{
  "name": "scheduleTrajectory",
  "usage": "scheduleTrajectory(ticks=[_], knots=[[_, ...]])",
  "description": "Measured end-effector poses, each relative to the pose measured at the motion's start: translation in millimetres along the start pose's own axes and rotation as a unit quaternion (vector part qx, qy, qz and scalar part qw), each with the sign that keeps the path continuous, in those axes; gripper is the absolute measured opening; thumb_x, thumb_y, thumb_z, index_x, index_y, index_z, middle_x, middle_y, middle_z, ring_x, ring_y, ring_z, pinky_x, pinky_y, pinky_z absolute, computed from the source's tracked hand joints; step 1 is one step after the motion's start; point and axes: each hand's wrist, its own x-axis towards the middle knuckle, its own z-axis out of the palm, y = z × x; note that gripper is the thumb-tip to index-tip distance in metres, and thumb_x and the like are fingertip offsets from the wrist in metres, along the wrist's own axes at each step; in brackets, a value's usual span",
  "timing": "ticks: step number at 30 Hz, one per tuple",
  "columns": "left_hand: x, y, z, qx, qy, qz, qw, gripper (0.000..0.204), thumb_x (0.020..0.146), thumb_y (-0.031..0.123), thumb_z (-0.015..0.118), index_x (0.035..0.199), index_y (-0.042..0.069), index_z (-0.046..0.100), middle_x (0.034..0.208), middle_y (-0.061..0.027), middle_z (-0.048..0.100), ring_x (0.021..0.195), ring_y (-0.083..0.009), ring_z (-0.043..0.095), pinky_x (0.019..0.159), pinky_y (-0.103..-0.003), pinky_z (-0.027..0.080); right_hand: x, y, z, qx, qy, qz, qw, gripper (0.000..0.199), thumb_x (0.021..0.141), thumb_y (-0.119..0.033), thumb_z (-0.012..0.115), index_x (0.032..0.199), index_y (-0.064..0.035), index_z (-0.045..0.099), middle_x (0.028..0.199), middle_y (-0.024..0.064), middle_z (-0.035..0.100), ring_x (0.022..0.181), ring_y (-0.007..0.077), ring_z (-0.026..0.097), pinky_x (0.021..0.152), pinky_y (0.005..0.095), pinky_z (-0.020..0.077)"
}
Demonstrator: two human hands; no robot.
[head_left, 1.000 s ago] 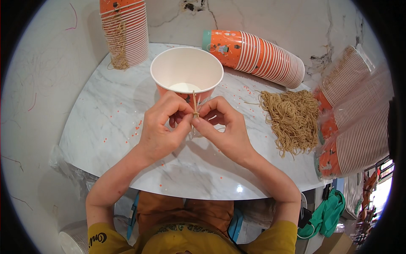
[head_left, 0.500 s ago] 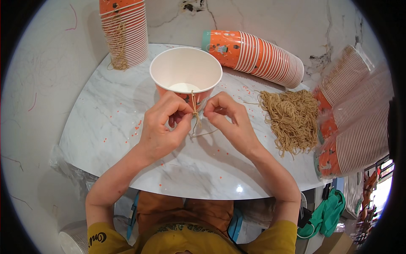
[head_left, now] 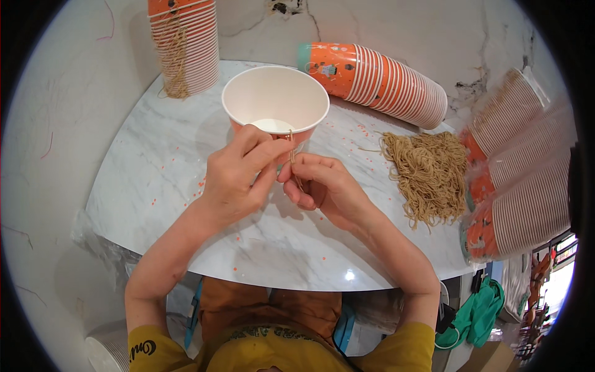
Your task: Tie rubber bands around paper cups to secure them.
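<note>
A large orange paper bucket (head_left: pixel 276 99) with a white inside stands on the marble-look table in front of me. From its near rim hangs a tan string (head_left: pixel 291 149). My left hand (head_left: pixel 238 170) is closed, its thumb and fingers pinching the string just below the rim. Right beside it, my right hand (head_left: pixel 322 183) has its fingers curled round the lower part of the string, thumb against forefinger. The two hands nearly touch. My fingers hide most of the knot and the string's loose ends.
A tall bucket stack (head_left: pixel 186 56) with strings hanging on it stands at the back left. Another bucket stack (head_left: pixel 378 84) lies on its side behind. To the right are a heap of tan strings (head_left: pixel 427 177) and plastic-wrapped bucket stacks (head_left: pixel 527 204). Small orange dots litter the table (head_left: pixel 142 217).
My right hand has moved left and closed on the string, where it was beside the knot before. The left fingers have shifted slightly up toward the rim.
</note>
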Motion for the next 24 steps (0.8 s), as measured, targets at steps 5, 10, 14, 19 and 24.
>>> scheduleTrajectory(ticks=[5, 10, 14, 19, 24], knots=[[1, -5, -1, 0.084, -0.031, 0.072, 0.993, 0.035, 0.075, -0.006, 0.072, 0.107, 0.008, 0.075, 0.088, -0.0042, 0.058, 0.07, -0.0181, 0.063, 0.06, -0.032, 0.053, -1, 2, 3, -0.002, 0.001, 0.02, 1.0, 0.023, 0.102, -0.022, 0.053, 0.095, -0.0049, 0.067, 0.071, 0.0026, 0.061, 0.053, 0.0065, 0.04, 0.05, 0.0234, 0.0277], [0, -11, -1, 0.092, -0.035, 0.081, 0.992, 0.035, 0.074, -0.007, 0.074, 0.106, 0.005, 0.077, 0.09, -0.0049, 0.059, 0.072, -0.0185, 0.064, 0.058, -0.032, 0.052, -1, 3, 5, -0.013, 0.005, 0.021, 1.0, 0.033, 0.105, -0.03, 0.047, 0.095, -0.0055, 0.066, 0.069, 0.0034, 0.059, 0.053, 0.0069, 0.037, 0.05, 0.024, 0.0262], [0, -14, 0, 0.086, -0.02, 0.087, 0.992, 0.033, 0.075, -0.007, 0.074, 0.107, 0.004, 0.076, 0.09, -0.0052, 0.06, 0.072, -0.0189, 0.065, 0.058, -0.032, 0.053, 0, 6, 9, 0.023, 0.01, 0.004, 1.0, 0.038, 0.107, -0.035, 0.043, 0.098, -0.0058, 0.065, 0.069, 0.0038, 0.06, 0.053, 0.0068, 0.037, 0.049, 0.0242, 0.0263], [0, -13, 0, 0.084, -0.017, 0.089, 0.992, 0.032, 0.077, -0.007, 0.074, 0.107, 0.004, 0.076, 0.09, -0.0054, 0.061, 0.073, -0.0191, 0.066, 0.058, -0.032, 0.053, 0, 9, 8, 0.002, 0.015, -0.012, 1.0, 0.032, 0.107, -0.034, 0.047, 0.098, -0.0081, 0.063, 0.068, 0.0027, 0.059, 0.053, 0.0056, 0.036, 0.049, 0.0233, 0.0245], [2, -10, 0, 0.083, 0.022, 0.046, 0.995, 0.02, 0.076, -0.002, 0.074, 0.094, 0.006, 0.073, 0.085, -0.002, 0.061, 0.068, -0.0201, 0.064, 0.056, -0.034, 0.051, -1, 11, 12, -0.014, 0.031, -0.02, 0.999, 0.029, 0.107, -0.033, 0.049, 0.095, -0.0088, 0.061, 0.066, 0.0015, 0.057, 0.052, 0.0049, 0.034, 0.048, 0.023, 0.0229]])
